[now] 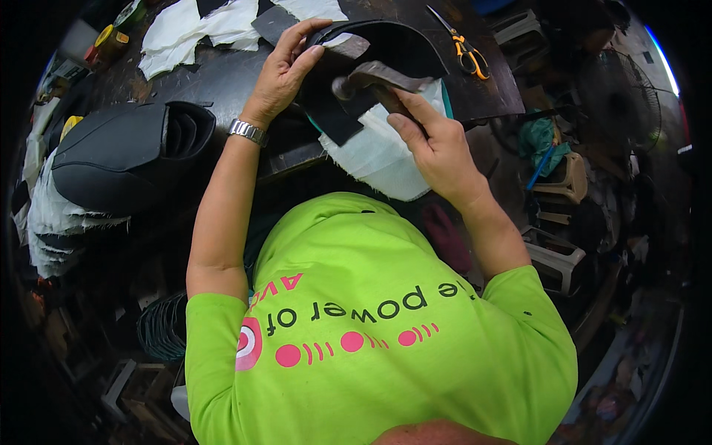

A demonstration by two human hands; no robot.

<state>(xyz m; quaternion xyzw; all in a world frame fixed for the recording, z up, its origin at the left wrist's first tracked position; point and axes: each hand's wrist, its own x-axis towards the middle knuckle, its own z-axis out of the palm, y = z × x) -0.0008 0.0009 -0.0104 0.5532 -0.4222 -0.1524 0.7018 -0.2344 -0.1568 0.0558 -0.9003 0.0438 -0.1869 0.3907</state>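
Note:
My right hand (pixel 441 144) is closed around the handle of a hammer (pixel 378 74), whose dark, curved metal head lies over a black curved piece (pixel 400 44) of sheet material. My left hand (pixel 289 70) grips that piece at its upper left edge, thumb on the near side. Inside the curve, beside my left fingers, sits a grey block (pixel 347 46). Below the hammer, a white frayed cloth (pixel 389 159) hangs past the table's near edge, with a teal strip along its side. Part of the handle is hidden by my fingers.
On the dark table (pixel 222 89) lie orange-handled scissors (pixel 467 55) at the right and white cloth scraps (pixel 200 33) at the back. Nested black curved pieces (pixel 126 148) stand at the left, near a yellow tape roll (pixel 111 38). Plastic stools (pixel 564 178) and a fan (pixel 619 96) are farther right.

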